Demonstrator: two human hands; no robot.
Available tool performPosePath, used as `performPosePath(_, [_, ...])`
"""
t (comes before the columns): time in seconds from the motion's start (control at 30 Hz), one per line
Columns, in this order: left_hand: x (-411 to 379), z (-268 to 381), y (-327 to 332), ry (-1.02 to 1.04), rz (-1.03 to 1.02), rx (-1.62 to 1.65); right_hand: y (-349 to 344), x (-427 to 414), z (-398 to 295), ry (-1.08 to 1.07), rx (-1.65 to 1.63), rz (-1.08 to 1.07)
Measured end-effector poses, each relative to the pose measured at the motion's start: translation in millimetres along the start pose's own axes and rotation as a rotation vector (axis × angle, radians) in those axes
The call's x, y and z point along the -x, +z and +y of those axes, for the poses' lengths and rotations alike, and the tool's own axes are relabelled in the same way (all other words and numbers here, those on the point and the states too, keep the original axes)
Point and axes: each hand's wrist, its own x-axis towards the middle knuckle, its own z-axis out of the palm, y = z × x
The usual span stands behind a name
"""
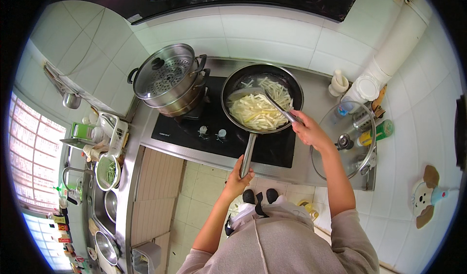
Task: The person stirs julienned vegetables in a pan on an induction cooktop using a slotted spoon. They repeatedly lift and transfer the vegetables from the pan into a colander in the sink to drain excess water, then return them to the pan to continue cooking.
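My left hand [239, 179] is closed around the steel handle [249, 153] of a dark frying pan [227, 109], which sits over the right side of the black glass hob [219, 150]. Pale cut vegetable strips [261, 115] lie in the pan. With my right hand [310, 130] I grip the handle of a spatula [279, 106], its broad blade resting among the strips at the pan's left and middle. The burner under the pan is hidden.
A steel steamer pot with a glass lid [164, 77] stands left on the hob. Right of it, a large glass lid [344, 164] lies near bottles and a white mortar and pestle [338, 84]. Far left are a sink [98, 212], a basket of green vegetables [107, 171] and a dish rack [118, 135].
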Motion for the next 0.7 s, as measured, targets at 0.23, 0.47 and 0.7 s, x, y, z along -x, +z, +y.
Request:
performPosePath(0.23, [-1.0, 1.3, -0.1, -0.011, -0.021, -0.008, -14.3, 55.2, 2.2, -0.308, 0.521, 0.119])
performPosePath(0.47, [0.4, 4.2, -0.8, -0.018, -0.025, -0.015, -32.6, 97.9, -18.5, -0.299, 0.551, 0.224])
performPosePath(0.7, [-0.6, 4.1, -0.8, 0.003, -0.022, -0.033, -59.2, 126.7, -37.8, -0.228, 0.529, 0.188])
